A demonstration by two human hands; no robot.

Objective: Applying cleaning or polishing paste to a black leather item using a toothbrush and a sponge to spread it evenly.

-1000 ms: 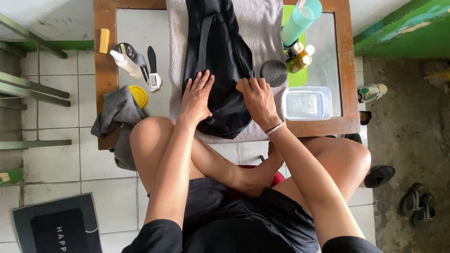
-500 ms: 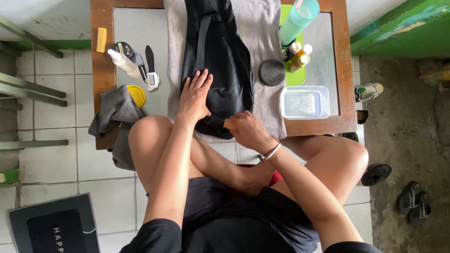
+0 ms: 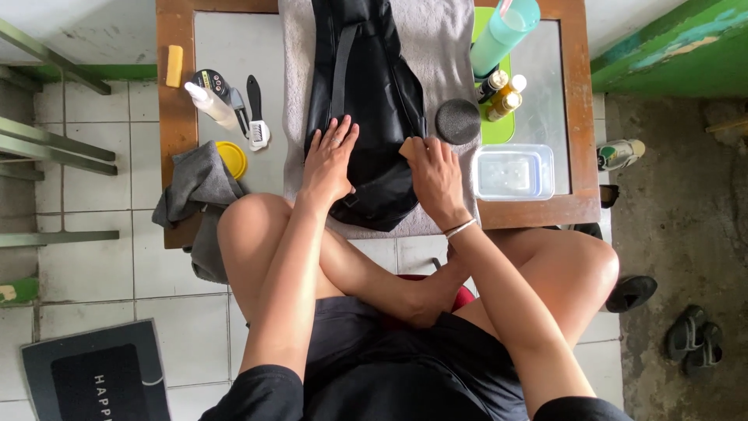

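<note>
A black bag (image 3: 366, 86) with a strap lies on a grey towel (image 3: 448, 62) spread over a low wooden-framed table (image 3: 178, 109). My left hand (image 3: 329, 160) rests flat on the bag's near part, fingers apart, holding it down. My right hand (image 3: 435, 178) presses a small tan block (image 3: 408, 147), maybe a sponge or brush, against the bag's right edge. A thin band circles my right wrist. My crossed bare legs are under the table's near edge.
Left of the towel lie a white spray bottle (image 3: 210, 105), a small brush (image 3: 255, 117), a yellow lid (image 3: 231, 158), a yellow sponge (image 3: 174, 65) and a grey cloth (image 3: 199, 187). On the right stand a teal bottle (image 3: 505, 31), small bottles (image 3: 499, 93), a black round pad (image 3: 457, 121) and a clear box (image 3: 512, 171). Sandals (image 3: 693, 343) lie on the floor.
My right hand went from the bag's lower part down to the table's near edge, then back up to the bag's right side, now holding the tan block. My left hand stayed on the bag.
</note>
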